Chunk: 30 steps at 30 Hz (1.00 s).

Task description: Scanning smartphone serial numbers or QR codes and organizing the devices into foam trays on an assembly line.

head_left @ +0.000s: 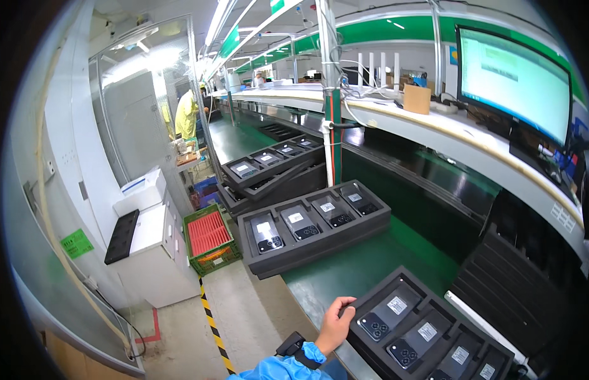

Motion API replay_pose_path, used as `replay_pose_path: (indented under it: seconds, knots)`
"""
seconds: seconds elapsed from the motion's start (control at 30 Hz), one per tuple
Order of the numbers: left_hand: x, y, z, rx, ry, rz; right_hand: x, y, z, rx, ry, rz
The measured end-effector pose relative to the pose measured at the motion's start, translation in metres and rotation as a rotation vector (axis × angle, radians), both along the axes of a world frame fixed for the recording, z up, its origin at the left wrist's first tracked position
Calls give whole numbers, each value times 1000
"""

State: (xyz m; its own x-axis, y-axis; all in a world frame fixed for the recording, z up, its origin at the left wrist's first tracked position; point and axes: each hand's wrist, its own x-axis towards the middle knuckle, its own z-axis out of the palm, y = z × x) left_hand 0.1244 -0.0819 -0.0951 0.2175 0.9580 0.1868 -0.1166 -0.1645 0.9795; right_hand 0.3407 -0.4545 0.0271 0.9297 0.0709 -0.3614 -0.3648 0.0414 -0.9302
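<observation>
My left hand (335, 326), below a blue sleeve with a dark wrist strap, grips the left corner of a black foam tray (403, 278). Its fingers are curled at the tray's edge. Phones lie camera side up in separate slots of this tray, among them a phone (383, 316) nearest the hand and another phone (413, 342) beside it. White labels are on their backs. The tray's near right part runs toward the lower edge of the view. My right hand is not in view.
Ahead on the green conveyor (345, 266) lies a second foam tray (316, 244) of phones, with stacked trays (269, 168) beyond. A green crate (212, 237) stands left on the floor. A monitor (515, 82) is at upper right. A person in yellow (187, 114) stands farther back.
</observation>
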Motion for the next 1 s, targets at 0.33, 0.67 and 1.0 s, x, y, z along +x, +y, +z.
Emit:
replay_pose_path:
  seconds: [0.33, 0.67, 1.0]
  knots:
    - [-6, 87, -4, -163, -86, 108, 14, 15, 12, 372, -275, 516]
    - [10, 10, 9, 177, 179, 172, 36, 19, -33, 149, -88, 446]
    - [-1, -1, 29, 146, 282, 154, 11, 0, -55, 8, -330, 268]
